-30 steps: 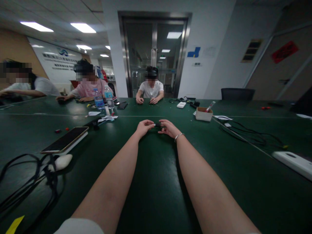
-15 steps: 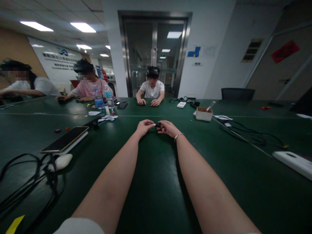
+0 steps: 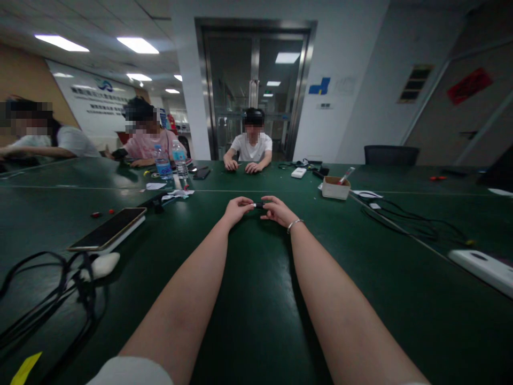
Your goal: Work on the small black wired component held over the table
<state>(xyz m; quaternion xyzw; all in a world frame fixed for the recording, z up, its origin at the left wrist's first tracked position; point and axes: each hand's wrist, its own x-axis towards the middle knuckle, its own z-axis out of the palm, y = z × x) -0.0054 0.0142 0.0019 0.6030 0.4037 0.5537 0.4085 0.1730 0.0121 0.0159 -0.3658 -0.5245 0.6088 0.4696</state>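
Green desk [image 3: 256,310], glossy, crossed by a pale seam [image 3: 216,190]. One small dark object [image 3: 258,205] with a silver end, mid-desk, between two bare hands; whether it touches the surface cannot be told. Left hand [image 3: 238,209]: fingertips pinched on the silver end. Right hand [image 3: 278,210]: partly curled, fingers parted, at the dark end; grip too small to tell. Toward the left edge: phone [image 3: 110,229] atop a white item [image 3: 126,232]; black cables [image 3: 86,315]. Toward the far edge, left of centre: two water bottles [image 3: 162,163]. Right of centre: open box [image 3: 335,191]. Toward the right edge: white device [image 3: 484,268]. At the far edge: seated person [image 3: 252,147] in white. Room: steel-framed glass door [image 3: 232,80], pale walls [image 3: 348,59], lit ceiling panels [image 3: 138,45], black chair [image 3: 391,155].
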